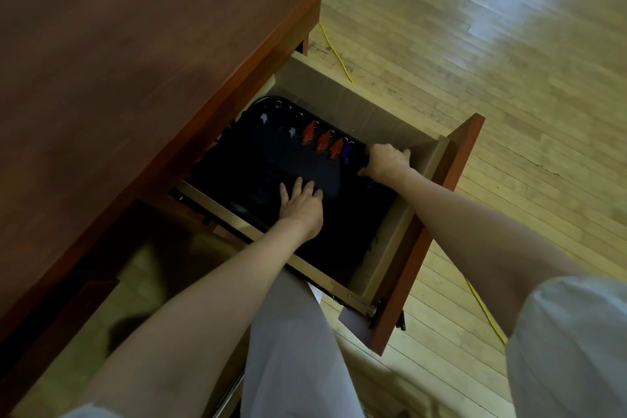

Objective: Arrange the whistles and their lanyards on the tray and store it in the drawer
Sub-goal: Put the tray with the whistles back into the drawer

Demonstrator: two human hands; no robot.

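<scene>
A black tray [251, 132] lies inside the open wooden drawer [417, 214] under the desk. A row of whistles runs along the tray's far edge: grey ones [264, 118], three red ones [324, 141] and a blue one [347, 153]. The dark lanyards cannot be made out against the tray. My left hand [300, 205] rests flat on the near part of the tray, fingers spread. My right hand [386, 161] grips the tray's right rim near the drawer's front corner.
The dark wooden desk top [135, 44] overhangs the back of the drawer. The drawer front [427, 237] juts out over a light wood floor [475, 44]. A yellow cable [336, 56] lies on the floor. My legs in grey trousers [291, 332] stand below the drawer.
</scene>
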